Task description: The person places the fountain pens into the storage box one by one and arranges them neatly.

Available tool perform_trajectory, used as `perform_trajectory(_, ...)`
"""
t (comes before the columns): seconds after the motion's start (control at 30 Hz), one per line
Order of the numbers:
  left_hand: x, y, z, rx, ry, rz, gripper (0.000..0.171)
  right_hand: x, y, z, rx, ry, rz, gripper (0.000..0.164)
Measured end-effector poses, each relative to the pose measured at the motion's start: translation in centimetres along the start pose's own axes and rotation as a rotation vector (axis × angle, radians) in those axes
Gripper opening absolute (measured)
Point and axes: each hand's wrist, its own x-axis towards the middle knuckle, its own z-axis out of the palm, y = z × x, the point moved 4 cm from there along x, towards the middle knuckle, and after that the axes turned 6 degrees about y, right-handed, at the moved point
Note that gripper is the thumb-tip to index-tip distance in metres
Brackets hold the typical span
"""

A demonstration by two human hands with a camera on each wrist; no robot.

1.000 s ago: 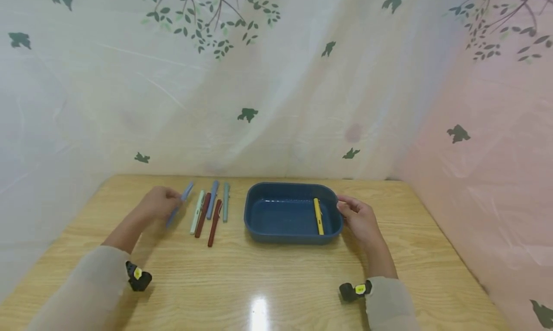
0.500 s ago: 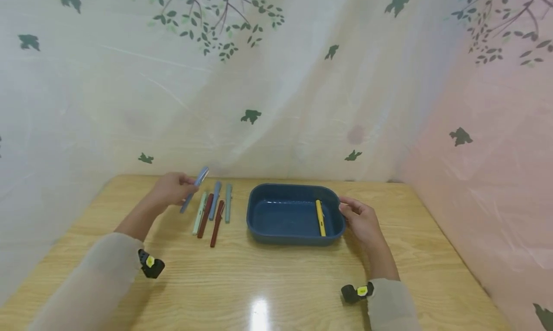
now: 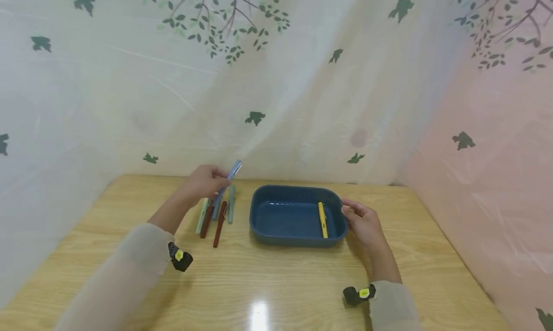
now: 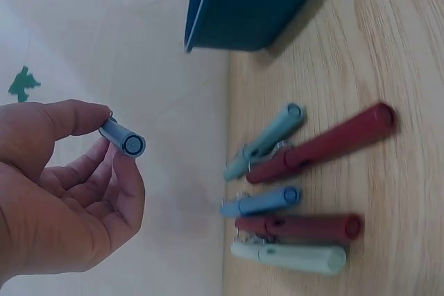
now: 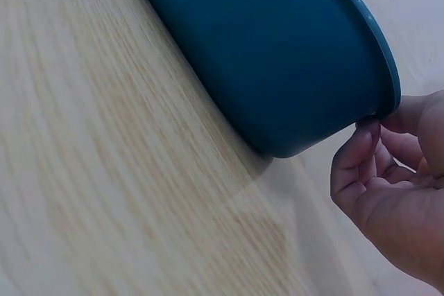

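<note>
My left hand (image 3: 207,181) pinches a blue pen (image 3: 234,170) between thumb and fingers, holding it tilted above the table. In the left wrist view the end of that pen (image 4: 125,138) points toward the camera. Below and around it lie a mint pen (image 3: 201,218), two dark red pens (image 3: 220,224), another blue pen (image 4: 262,202) and a grey-green pen (image 3: 231,205). My right hand (image 3: 364,224) grips the right end of a dark blue box (image 3: 281,239) by its rim, fingertips at the edge in the right wrist view. A yellow pen (image 3: 322,219) lies inside the box, near its right end.
The wooden table (image 3: 268,278) ends at a pale patterned curtain (image 3: 294,143) behind the box and pens. A pink curtain side (image 3: 497,201) runs along the right edge. A small black camera (image 3: 180,258) sits on each wrist.
My left hand has lifted the blue pen and carried it to the right, over the row of pens. The right hand stays at the box, which rests in the same place on the table.
</note>
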Motion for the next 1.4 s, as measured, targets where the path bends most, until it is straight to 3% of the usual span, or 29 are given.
perform_trajectory(0.33, 1.1, 1.7, 4.2, -0.014, -0.005, 0.001, 0.028, 0.0, 0.4, -0.2, -0.01, -0.008, 0.006, 0.04)
perform_trajectory(0.67, 0.3, 4.4, 7.7, -0.01, -0.02, 0.049, 0.027, 0.0, 0.4, -0.2, -0.009, -0.02, -0.018, 0.041)
perform_trajectory(1.07, 1.0, 5.1, 11.7, 0.023, -0.029, 0.117, 0.019, -0.2, 0.1, -0.2, -0.013, -0.03, -0.021, 0.042)
perform_trajectory(1.4, 1.5, 5.7, 15.2, -0.047, -0.008, 0.091, 0.019, -0.5, -0.3, -0.2, -0.036, -0.036, -0.012, 0.042)
